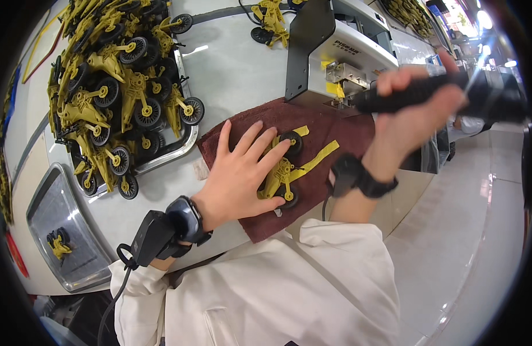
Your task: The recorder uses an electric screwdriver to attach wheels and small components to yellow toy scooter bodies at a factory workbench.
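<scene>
My left hand (243,173) lies flat with spread fingers on a yellow plastic toy part with black wheels (284,173), pressing it onto a dark red cloth (329,130) on the white table. My right hand (413,109) is raised above the cloth's right end and grips a black ribbed tool handle (445,92) that reaches to the right. The tool's tip points left toward the small metal head of a grey machine (335,52). Both wrists wear black devices.
A metal tray (179,147) heaped with several yellow wheeled parts (113,92) stands at the left. A second metal tray (58,230) nearer me holds one such part. Another yellow part (270,23) lies behind the machine. The table edge runs along the right.
</scene>
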The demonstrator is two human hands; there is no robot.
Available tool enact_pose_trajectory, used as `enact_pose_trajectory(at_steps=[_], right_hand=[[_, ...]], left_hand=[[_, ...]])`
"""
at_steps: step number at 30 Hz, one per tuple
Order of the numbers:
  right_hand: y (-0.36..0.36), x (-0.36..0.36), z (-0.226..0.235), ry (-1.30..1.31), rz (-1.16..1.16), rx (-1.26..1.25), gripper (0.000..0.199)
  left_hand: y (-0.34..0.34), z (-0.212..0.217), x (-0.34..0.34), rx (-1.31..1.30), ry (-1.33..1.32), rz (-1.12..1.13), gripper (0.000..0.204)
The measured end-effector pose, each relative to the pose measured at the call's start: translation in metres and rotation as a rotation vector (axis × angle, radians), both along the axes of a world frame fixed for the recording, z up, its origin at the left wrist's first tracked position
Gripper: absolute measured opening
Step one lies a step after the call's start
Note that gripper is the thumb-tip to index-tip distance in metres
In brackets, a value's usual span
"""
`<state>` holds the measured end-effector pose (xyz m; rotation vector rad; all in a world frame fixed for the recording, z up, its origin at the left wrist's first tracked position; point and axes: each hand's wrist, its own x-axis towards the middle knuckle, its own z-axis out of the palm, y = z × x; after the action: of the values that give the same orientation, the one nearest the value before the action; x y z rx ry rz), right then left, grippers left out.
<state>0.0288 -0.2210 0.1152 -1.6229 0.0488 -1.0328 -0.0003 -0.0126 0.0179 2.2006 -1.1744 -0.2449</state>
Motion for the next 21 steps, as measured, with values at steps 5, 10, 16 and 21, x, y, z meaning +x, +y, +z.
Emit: enact_pose_trajectory(at_steps=[5,10,16,21], right_hand=[[0.042,-0.074,-0.028,-0.219,0.543,0.087,0.100],[0.039,-0.079,-0.040,-0.108,0.428,-0.013,0.100],[0.044,-0.074,-0.049,-0.091,0.476,0.094,0.101],[0.045,-0.073,-0.053,-0.069,0.514,0.111,0.100]], left_hand=[[-0.006,-0.017,-0.024,0.002,-0.008,0.196,0.088],[-0.012,-0.015,-0.015,-0.035,-0.018,0.215,0.092],[0.001,-0.020,-0.004,-0.033,0.046,0.063,0.096],[-0.001,-0.023,-0.006,-0.090,0.080,0.090,0.093]])
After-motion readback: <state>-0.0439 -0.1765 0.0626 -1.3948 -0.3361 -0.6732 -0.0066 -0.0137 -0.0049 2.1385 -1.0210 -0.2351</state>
